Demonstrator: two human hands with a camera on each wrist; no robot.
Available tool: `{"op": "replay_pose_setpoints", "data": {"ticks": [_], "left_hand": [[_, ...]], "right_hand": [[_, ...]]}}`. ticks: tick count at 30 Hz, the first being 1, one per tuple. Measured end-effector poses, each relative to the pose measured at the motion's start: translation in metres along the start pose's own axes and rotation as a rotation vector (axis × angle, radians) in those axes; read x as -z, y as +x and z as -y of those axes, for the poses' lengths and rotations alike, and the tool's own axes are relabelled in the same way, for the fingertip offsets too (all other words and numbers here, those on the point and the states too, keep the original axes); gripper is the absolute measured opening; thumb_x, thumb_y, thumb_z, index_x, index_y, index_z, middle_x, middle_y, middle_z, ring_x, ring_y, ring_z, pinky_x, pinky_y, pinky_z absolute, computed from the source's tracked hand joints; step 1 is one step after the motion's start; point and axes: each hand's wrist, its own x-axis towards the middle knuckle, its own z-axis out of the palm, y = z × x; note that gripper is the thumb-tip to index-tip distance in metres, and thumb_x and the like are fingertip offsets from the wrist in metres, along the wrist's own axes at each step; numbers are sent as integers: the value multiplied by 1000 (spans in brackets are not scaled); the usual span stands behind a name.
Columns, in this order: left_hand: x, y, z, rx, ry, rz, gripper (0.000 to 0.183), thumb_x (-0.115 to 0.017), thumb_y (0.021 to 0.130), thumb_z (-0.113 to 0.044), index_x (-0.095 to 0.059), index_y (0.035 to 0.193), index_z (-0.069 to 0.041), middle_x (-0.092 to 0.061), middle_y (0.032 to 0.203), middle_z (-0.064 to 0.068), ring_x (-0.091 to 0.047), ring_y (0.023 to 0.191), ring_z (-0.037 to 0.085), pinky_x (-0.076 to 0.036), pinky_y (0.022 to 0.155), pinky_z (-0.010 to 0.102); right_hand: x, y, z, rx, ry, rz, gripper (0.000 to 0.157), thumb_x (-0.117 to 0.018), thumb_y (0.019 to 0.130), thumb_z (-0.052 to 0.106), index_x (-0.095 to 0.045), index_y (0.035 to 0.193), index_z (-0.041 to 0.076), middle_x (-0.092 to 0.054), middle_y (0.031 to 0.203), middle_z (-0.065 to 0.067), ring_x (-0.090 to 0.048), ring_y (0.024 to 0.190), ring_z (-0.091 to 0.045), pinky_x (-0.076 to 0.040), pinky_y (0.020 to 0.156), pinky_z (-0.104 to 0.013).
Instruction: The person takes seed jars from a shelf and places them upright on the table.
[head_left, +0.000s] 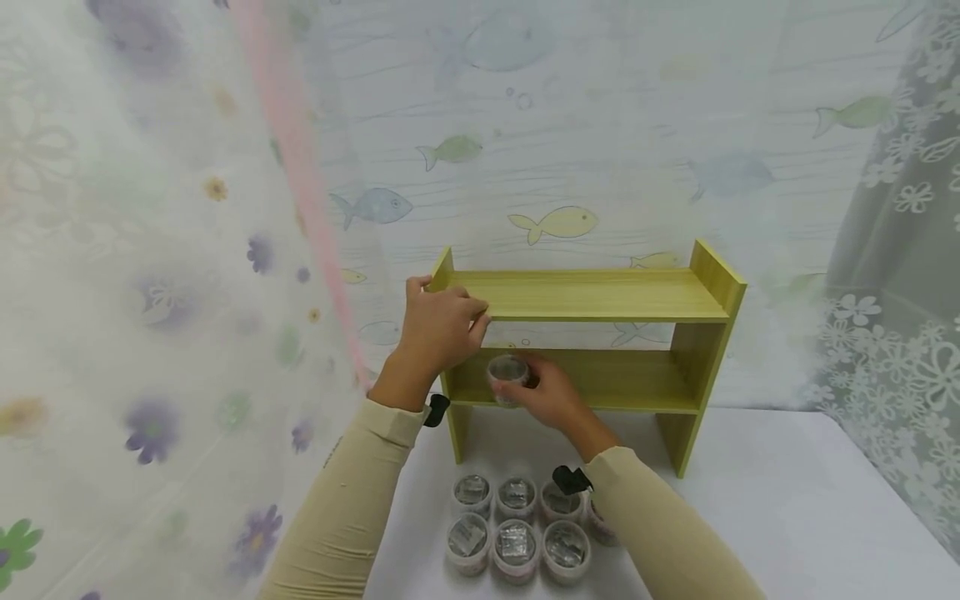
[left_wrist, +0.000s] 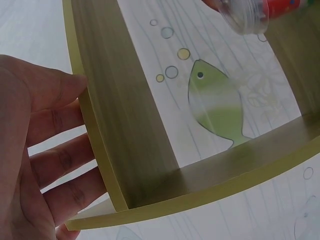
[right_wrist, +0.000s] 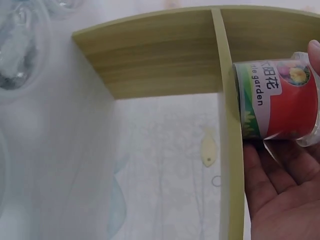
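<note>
A yellow-green wooden two-tier shelf (head_left: 592, 298) stands on the white table. My left hand (head_left: 442, 327) grips the left end of its upper board, thumb (left_wrist: 60, 90) against the front edge in the left wrist view. In my right hand (head_left: 557, 395) is a small clear-lidded plastic cup (head_left: 507, 371), held upright at the left part of the lower board. Its red, white and green label (right_wrist: 295, 107) reads "little garden" in the right wrist view. The cup's base is close to the board's front edge; I cannot tell whether they touch.
Several similar lidded cups (head_left: 515, 542) stand in two rows on the white table (head_left: 795, 492) in front of the shelf, some partly behind my right forearm. A fish-patterned curtain (head_left: 637, 125) hangs behind, and a flowered curtain (head_left: 165, 333) is at the left.
</note>
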Motion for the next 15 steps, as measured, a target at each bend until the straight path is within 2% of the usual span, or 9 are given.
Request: {"op": "replay_pose_setpoints", "data": {"ticks": [5,8,12,15], "left_hand": [[1,0,-2,10,4,20,22,-61,101,-37,-81,108,-31,-78,102,-5,-71,95,15,-30,111,64],[2,0,-2,8,9,21,21,-61,101,-36,-81,106,-31,-77,100,-5,-71,95,15,-31,110,64],[2,-1,-2,0,15,2,20,-62,101,-34,-81,104,-31,-77,98,-5,-71,93,16,-31,110,65],[1,-1,-2,-4,18,-4,20,-62,101,-34,-81,105,-31,-77,99,-5,-72,93,16,-31,110,65]], "right_hand": [[3,-10,1,18,6,-4,59,-74,93,50,-59,143,22,-71,109,2,-68,87,-13,-57,72,-33],[5,-14,2,24,6,-5,55,-75,93,48,-62,140,22,-71,106,2,-68,85,-14,-57,70,-33],[7,-20,3,9,-7,-8,63,-75,92,51,-58,145,22,-71,108,3,-67,85,-15,-56,70,-34],[9,-26,3,-3,16,-4,61,-76,92,50,-59,143,24,-71,112,4,-69,91,-13,-58,74,-33]]}}
